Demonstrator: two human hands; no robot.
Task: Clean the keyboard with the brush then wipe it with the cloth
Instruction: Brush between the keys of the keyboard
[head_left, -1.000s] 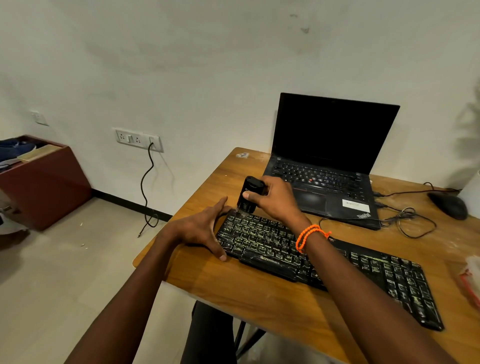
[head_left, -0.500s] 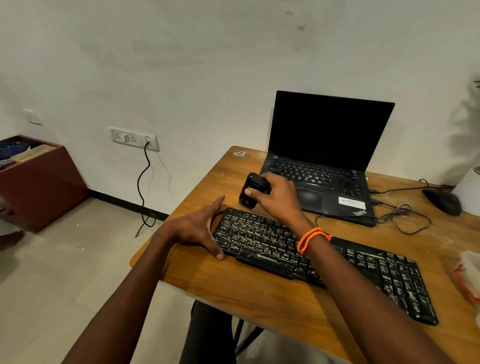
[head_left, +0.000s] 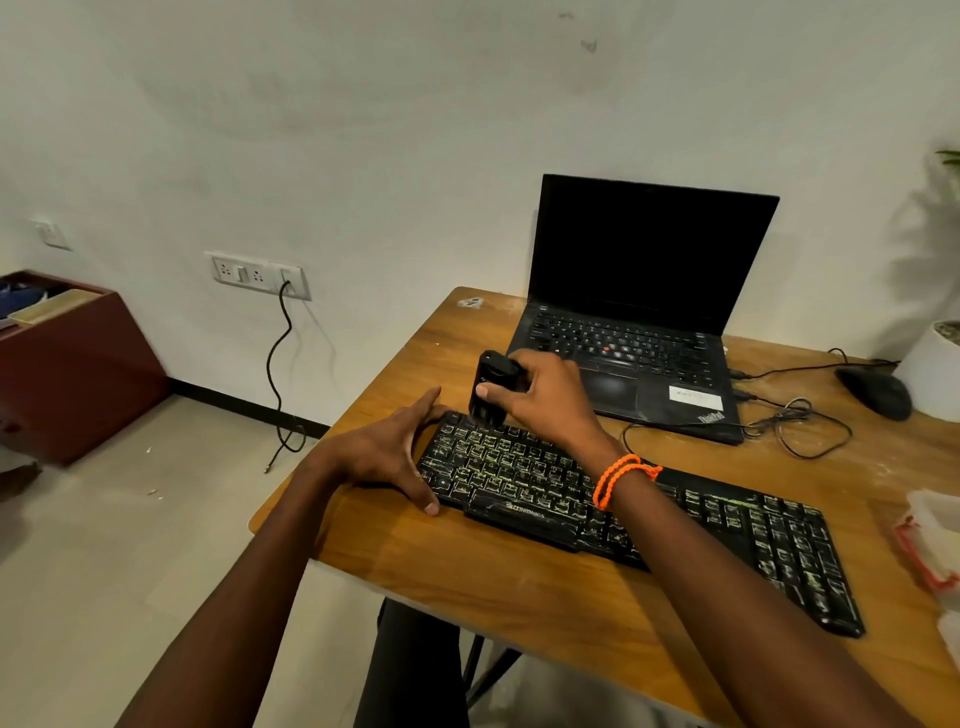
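At the keyboard (head_left: 613, 512), the right hand (head_left: 545, 397), fingers clamped on the black brush (head_left: 491, 387), has brought its bristles back down onto the far-left top row (brushing continues); the left hand (head_left: 387, 452), fingers spread, braces the keyboard's left end.

Dim, soft indoor light, faint shadows on the wall (head_left: 363, 130), wide-angle bending at edges, slight blur.

Laptop (head_left: 631, 358) close behind keyboard (head_left: 675, 514), cables (head_left: 789, 426) right
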